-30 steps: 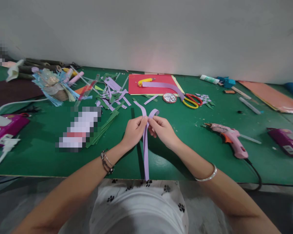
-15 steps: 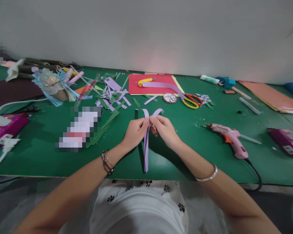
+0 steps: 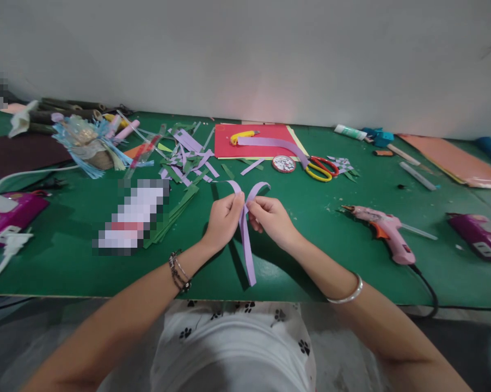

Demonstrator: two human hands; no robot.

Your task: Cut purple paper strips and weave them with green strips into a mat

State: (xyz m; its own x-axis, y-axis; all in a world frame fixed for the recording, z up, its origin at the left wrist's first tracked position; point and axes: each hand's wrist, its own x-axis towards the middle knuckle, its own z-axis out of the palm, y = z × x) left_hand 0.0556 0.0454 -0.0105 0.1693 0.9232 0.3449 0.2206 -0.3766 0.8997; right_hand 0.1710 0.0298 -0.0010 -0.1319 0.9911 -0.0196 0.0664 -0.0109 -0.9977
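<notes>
Purple paper strips (image 3: 246, 247) hang between my two hands over the green table, their long ends pointing towards me and two short ends curling away at the top. My left hand (image 3: 225, 220) pinches them between thumb and fingers where they meet. Close against it, my right hand (image 3: 272, 220) is closed with thumb and forefinger on the strips at the same spot. Whether the strips are joined or only overlap there, I cannot tell. Left of my hands lies a bundle of green paper strips (image 3: 174, 218).
Purple and green scraps (image 3: 188, 155), red paper (image 3: 262, 147) with a yellow cutter (image 3: 242, 137), a round tin (image 3: 283, 164) and scissors (image 3: 322, 169) lie beyond my hands. On the right rests a pink glue gun (image 3: 386, 231); its cord runs over the table's front edge.
My left hand has shifted slightly left and my right hand a little lower. The strips' hanging ends have swung to the right, and the top ends have spread apart.
</notes>
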